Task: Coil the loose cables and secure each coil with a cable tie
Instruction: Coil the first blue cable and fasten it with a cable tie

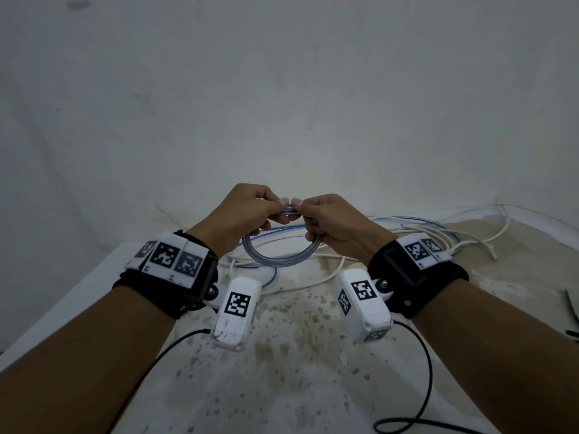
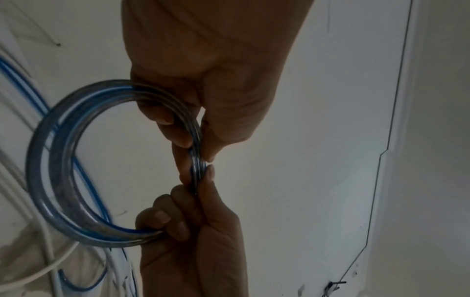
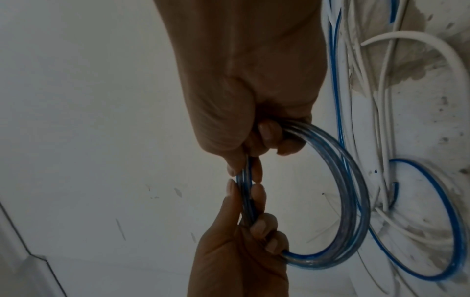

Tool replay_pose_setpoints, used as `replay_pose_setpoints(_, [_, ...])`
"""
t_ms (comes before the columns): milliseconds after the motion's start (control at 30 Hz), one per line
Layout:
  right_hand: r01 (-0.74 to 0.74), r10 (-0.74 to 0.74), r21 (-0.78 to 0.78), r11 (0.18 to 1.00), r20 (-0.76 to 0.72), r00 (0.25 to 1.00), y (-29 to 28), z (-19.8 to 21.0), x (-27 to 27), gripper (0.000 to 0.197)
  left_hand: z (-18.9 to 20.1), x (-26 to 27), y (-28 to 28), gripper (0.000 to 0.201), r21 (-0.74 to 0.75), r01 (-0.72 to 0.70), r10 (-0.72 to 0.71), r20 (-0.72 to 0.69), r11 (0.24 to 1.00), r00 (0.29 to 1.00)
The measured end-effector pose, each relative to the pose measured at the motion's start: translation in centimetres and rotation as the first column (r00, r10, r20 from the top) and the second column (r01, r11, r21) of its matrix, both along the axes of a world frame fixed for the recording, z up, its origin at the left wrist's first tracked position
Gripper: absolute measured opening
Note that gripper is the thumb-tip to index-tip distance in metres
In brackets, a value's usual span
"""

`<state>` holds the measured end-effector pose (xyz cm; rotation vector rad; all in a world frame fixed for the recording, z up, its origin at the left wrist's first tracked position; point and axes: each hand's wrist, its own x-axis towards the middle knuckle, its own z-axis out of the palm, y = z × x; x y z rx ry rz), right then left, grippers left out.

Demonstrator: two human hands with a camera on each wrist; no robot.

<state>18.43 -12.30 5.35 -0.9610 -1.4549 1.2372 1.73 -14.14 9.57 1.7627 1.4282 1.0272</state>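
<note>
A coil of clear, blue-cored cable (image 1: 279, 262) hangs in the air above the stained white table (image 1: 282, 364). Both hands hold it at its top, thumbs almost touching. My left hand (image 1: 254, 211) pinches the turns between thumb and fingers, as the left wrist view shows for the left hand (image 2: 203, 138) and coil (image 2: 48, 164). My right hand (image 1: 326, 219) grips the coil beside it, its lower fingers curled round the turns. In the right wrist view the right hand (image 3: 244, 144) is above, the left hand (image 3: 244, 231) below, and the coil (image 3: 353, 203) bulges right.
Loose white cables (image 1: 470, 242) and a blue cable (image 1: 416, 221) lie tangled across the far right of the table. A loose blue loop (image 3: 450, 221) lies under the coil. A thin pale strand (image 1: 170, 216) lies far left. Black cords (image 1: 426, 368) trail at the front. The wall stands close behind.
</note>
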Motion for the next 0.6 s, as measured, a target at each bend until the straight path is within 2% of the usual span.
replay_pose_setpoints(200, [0.019, -0.022, 0.049, 0.999, 0.046, 0.999, 0.2, -1.2, 1.1, 0.038, 0.1, 1.1, 0.1, 0.019, -0.144, 0.013, -0.010, 0.019, 0.990, 1.000])
replay_pose_setpoints(433, [0.018, -0.019, -0.051, 0.999, -0.007, 1.000, -0.5, -0.8, 2.5, 0.031, -0.3, 2.6, 0.1, 0.018, -0.063, 0.004, 0.000, 0.056, 0.998, 0.998])
replay_pose_setpoints(600, [0.032, -0.051, -0.154, 0.987, -0.120, 0.991, -0.5, -1.2, 4.0, 0.042, -0.2, 4.3, -0.1, 0.017, -0.043, 0.043, -0.040, 0.067, 0.998, 0.997])
